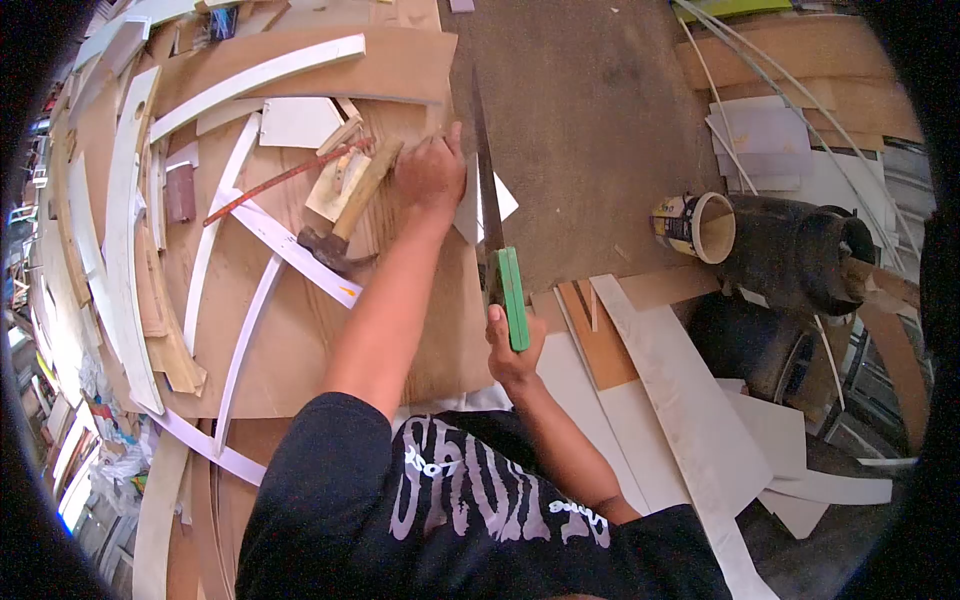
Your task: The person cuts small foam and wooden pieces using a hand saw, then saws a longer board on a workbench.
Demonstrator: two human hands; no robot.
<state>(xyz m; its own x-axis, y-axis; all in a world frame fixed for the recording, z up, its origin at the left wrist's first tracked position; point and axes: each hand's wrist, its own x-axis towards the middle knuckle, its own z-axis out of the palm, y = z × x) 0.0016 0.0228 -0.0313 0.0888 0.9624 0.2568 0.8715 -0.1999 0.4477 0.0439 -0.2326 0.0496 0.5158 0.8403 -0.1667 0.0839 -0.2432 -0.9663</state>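
A hand saw with a green handle (pixel 511 300) and a long dark blade (pixel 486 170) points away from me. My right hand (pixel 517 345) is wrapped round the handle. My left hand (pixel 431 172) presses on the edge of a brown board (pixel 440 340), left of the blade, its fingers mostly curled and the thumb raised. A white piece (pixel 500 198) shows beside the blade. Just left of my left hand lies a hammer (pixel 352 205) with a wooden handle, near a thin red strip (pixel 285 182).
White curved strips (pixel 262 82) and wood offcuts (pixel 180 330) cover the left side. At the right, a paint bucket (pixel 695 227) lies on its side by a black container (pixel 790 250). Long white boards (pixel 680 400) lean at the lower right.
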